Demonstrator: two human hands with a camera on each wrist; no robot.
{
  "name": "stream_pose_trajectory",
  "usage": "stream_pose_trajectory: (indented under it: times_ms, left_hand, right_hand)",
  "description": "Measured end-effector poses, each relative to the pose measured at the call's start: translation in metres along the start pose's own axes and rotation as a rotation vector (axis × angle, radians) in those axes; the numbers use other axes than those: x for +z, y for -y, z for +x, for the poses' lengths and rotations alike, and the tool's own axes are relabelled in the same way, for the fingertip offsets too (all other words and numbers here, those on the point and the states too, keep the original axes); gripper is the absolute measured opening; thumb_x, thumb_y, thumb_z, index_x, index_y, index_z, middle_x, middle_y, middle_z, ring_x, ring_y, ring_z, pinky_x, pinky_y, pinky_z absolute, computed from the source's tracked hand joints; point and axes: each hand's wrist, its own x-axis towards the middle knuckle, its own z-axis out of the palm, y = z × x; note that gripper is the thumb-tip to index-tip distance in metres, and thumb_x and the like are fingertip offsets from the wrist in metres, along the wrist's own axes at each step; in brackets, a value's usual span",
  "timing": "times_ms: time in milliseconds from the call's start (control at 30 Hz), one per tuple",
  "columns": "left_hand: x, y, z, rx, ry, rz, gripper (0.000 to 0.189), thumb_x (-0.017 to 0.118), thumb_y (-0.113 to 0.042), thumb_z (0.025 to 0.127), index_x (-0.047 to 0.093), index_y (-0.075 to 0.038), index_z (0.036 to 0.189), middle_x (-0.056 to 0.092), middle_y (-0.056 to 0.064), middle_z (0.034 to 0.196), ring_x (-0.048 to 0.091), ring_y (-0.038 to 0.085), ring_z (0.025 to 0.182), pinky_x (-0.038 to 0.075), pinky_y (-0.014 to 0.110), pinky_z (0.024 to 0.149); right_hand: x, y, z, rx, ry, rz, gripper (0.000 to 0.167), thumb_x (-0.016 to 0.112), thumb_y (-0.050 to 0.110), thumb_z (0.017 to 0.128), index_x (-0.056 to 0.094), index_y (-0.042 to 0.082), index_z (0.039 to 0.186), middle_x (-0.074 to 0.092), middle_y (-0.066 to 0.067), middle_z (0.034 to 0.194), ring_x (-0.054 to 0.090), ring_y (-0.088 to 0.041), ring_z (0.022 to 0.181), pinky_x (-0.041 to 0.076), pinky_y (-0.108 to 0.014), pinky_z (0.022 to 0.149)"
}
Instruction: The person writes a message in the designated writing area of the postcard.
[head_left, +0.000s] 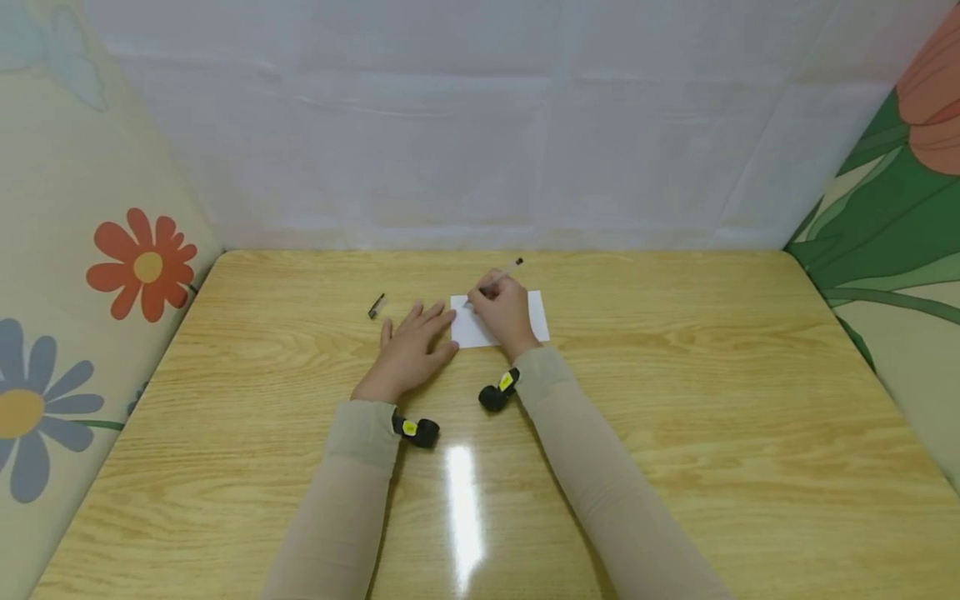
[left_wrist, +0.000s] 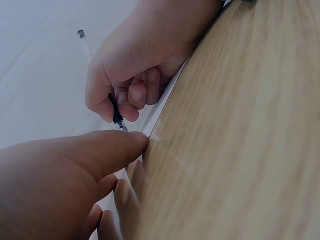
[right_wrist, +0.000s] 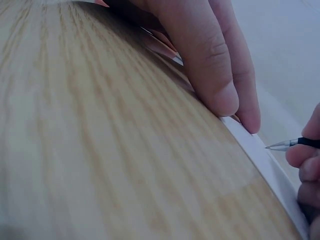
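Observation:
A small white sheet of paper (head_left: 538,317) lies on the wooden table. My right hand (head_left: 504,312) rests over it and pinches a pen (head_left: 512,268) between thumb and fingers, its back end leaning up to the right. In the right wrist view the pen's metal tip (right_wrist: 278,145) points at the paper (right_wrist: 257,155), close to its surface. My left hand (head_left: 412,346) lies with fingers spread at the paper's left edge, thumb and fingertips right on that edge. Seen from the left wrist, the left thumb (left_wrist: 115,150) is just below the pen's grip (left_wrist: 116,111).
A pen cap (head_left: 377,307) with a dark clip lies on the table (head_left: 675,400), left of the paper and beyond the left hand. A white cloth (head_left: 465,125) hangs behind the table's far edge. Flower-patterned panels (head_left: 52,250) flank both sides.

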Motion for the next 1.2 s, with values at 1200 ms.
stream_pose_trajectory:
  times_ms: [1200]
  left_hand:
    - [-0.0007,-0.0015,0.0002,-0.006,0.003,0.001,0.059,0.054,-0.037,0.105,0.037,-0.017,0.158,0.021,0.007,0.168,0.004,0.033,0.156,-0.012,0.068,0.116]
  right_hand:
    - [-0.001,0.0019,-0.0001,-0.007,-0.002,-0.026,0.009,0.066,0.008,0.088,0.068,0.004,0.08,0.065,-0.005,0.072,0.062,-0.014,0.062,0.048,-0.024,0.063]
